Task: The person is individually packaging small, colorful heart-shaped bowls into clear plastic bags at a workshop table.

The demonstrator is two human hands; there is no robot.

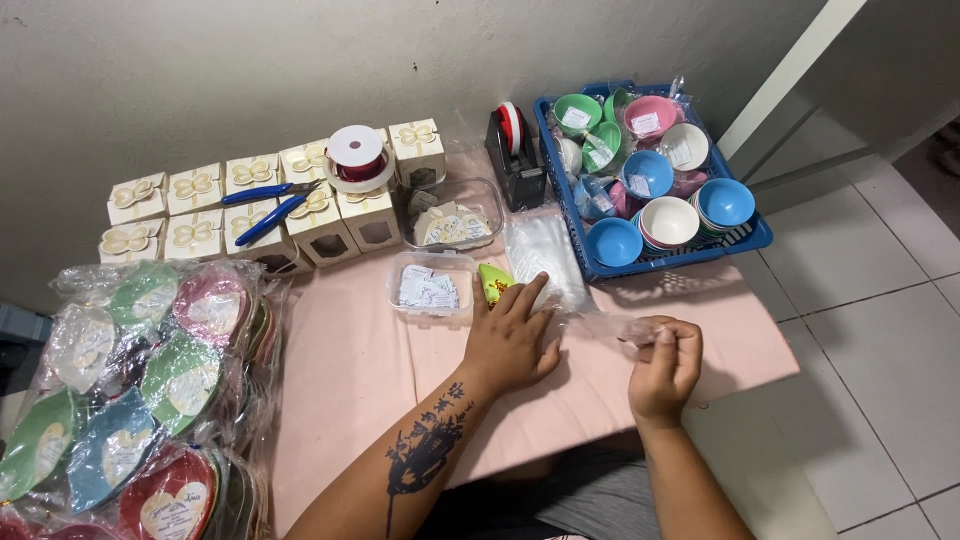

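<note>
Just in front of the blue basket (760,238) of coloured bowls, the left hand (510,340) lies flat, fingers spread, on a clear plastic bag (590,322) on the pink counter (350,370), while the right hand (665,365) pinches the bag's end; a green heart-shaped dish (493,282) sits beside the left fingertips.

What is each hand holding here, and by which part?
The right hand pinches one end of a clear plastic bag between its fingertips. The left hand lies flat on the bag's other end, pressing it to the table, not gripping.
</note>
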